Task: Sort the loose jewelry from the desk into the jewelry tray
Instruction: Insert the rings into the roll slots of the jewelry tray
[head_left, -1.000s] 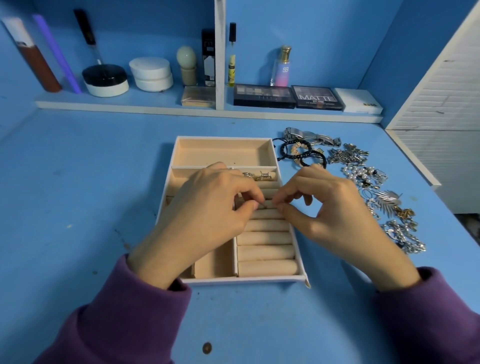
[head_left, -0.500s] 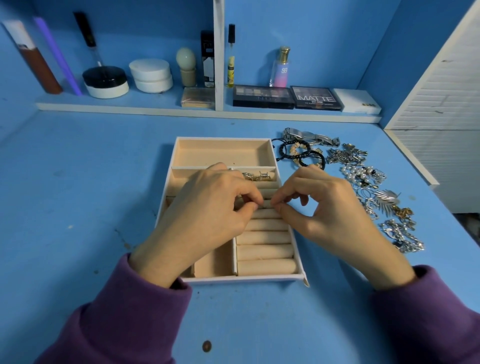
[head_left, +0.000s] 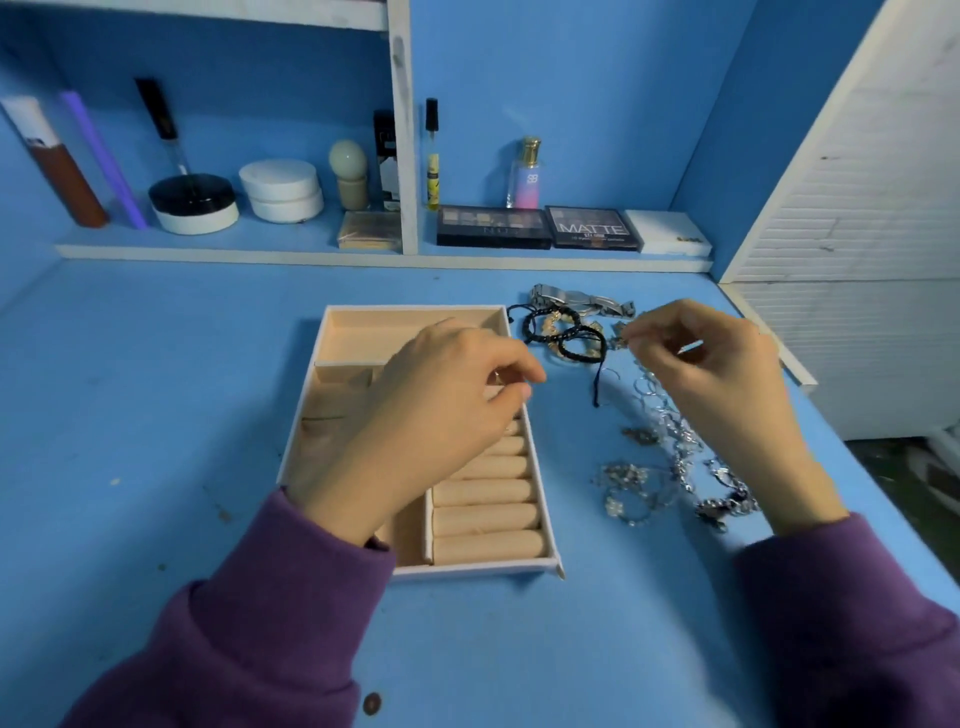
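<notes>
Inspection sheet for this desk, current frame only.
Surface: blue desk, scuffed and spotted.
Job's things: jewelry tray, visible ring rolls bare; loose jewelry pile, black bead bracelets and watch right of tray.
Clutter: shelf with jars and eyeshadow palettes.
Grippers: left hand over tray, fingers curled, contents unclear; right hand pinches small silver piece above pile.
Cables: nothing seen.
Surroundings: white slatted panel at right.

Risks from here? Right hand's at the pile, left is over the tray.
1. The right hand pinches a small piece at the far end of the tangled silver pile; lifting may drag neighbours along.
2. The black bracelets lie close, and their cord could snag.
3. The left hand covers much of the tray, so a drop could hit the wrong slot.
</notes>
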